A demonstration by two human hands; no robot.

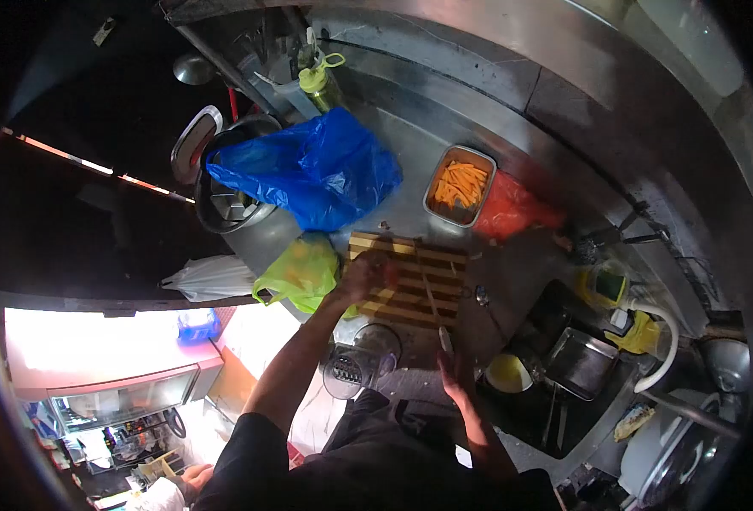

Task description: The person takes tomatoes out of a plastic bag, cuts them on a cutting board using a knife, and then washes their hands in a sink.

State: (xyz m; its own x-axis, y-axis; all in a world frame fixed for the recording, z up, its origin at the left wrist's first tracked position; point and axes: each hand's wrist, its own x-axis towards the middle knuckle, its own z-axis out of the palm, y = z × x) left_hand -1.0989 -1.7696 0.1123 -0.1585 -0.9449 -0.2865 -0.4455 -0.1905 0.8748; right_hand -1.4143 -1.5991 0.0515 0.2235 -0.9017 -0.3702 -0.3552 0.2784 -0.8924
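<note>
A striped wooden cutting board [385,308] lies on the steel counter in front of me. Over its left part is my left hand [364,274], fingers curled by a small reddish piece [391,274] too dim to name. My right hand [453,375] is at the board's near right edge, closed at the pale handle of a knife [430,294]. The long thin blade points away from me across the board. Beyond the board, a metal tray [428,204] holds orange sticks that look like cut carrots [461,183].
A blue plastic bag [334,170] and a yellow-green bag [304,272] lie left of the board. Red plastic [512,209] is beside the tray. On the right, a sink [521,328] holds a rectangular pan [581,364] and a bowl [508,373]. A green-lidded bottle [318,85] stands behind.
</note>
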